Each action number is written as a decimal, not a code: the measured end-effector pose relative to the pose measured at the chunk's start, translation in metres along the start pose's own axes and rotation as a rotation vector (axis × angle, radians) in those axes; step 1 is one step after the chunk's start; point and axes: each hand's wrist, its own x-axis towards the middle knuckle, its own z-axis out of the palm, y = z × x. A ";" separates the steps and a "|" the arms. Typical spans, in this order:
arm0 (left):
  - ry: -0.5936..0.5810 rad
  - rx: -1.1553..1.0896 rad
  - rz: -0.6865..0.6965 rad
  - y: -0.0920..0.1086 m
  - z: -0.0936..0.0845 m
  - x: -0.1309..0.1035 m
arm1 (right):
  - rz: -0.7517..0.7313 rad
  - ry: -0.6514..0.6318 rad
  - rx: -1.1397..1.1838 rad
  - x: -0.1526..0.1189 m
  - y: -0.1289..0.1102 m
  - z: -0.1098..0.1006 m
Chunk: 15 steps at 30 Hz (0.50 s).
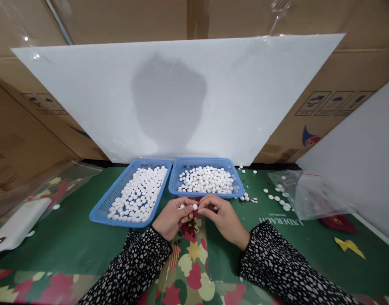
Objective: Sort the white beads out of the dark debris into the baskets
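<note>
A small white ball (195, 207) sits between the fingertips of both hands, just in front of the baskets. My left hand (169, 218) is closed in a pinch around it. A second white ball (182, 206) shows among the same fingers. My right hand (224, 218) meets the first ball from the other side, thumb and index finger pinched together; part of another white piece shows behind its thumb. Small dark reddish bits (188, 228) lie on the table below my fingers. Beyond my hands, a blue basket (201, 195) holds many white balls.
Another blue basket (97, 214) with white balls stands left. Loose white balls (277, 198) and a clear plastic bag (312, 197) lie right, near a yellow scrap (348, 245). A white handled object (21, 224) rests far left. A white board (245, 106) leans behind, against cardboard boxes.
</note>
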 end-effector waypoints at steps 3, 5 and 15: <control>0.012 0.012 0.000 -0.001 0.002 -0.001 | -0.005 0.021 -0.024 -0.001 0.000 0.001; 0.022 0.012 0.002 -0.002 0.004 -0.001 | 0.004 0.039 -0.038 -0.001 -0.001 0.003; -0.014 0.125 -0.010 -0.011 0.021 -0.011 | 0.025 0.116 -0.043 0.001 -0.003 0.007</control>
